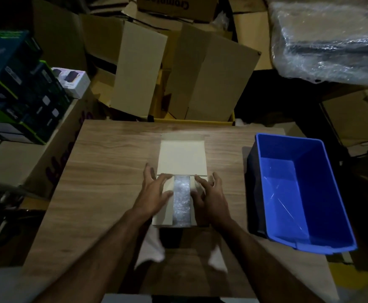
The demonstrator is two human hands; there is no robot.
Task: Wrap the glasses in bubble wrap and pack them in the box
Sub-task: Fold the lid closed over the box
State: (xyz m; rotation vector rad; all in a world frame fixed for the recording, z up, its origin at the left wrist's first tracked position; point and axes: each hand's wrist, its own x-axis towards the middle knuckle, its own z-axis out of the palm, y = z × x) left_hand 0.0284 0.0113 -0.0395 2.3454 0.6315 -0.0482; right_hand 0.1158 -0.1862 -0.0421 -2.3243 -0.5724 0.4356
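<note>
A small pale cardboard box (182,156) sits in the middle of the wooden table (104,171), its lid flap lying open away from me. Inside it, a bundle of bubble wrap (181,200) shows through the gap between the two side flaps. My left hand (154,191) presses flat on the left side flap. My right hand (210,195) presses on the right side flap. Both hands have fingers spread and hold nothing. The glasses themselves are hidden by the wrap.
A blue plastic bin (303,193) stands on the table to the right of the box. Flattened and stacked cardboard cartons (200,73) crowd the far side. Dark product boxes (19,88) pile up at the left. A plastic-wrapped bundle (331,40) is at the top right.
</note>
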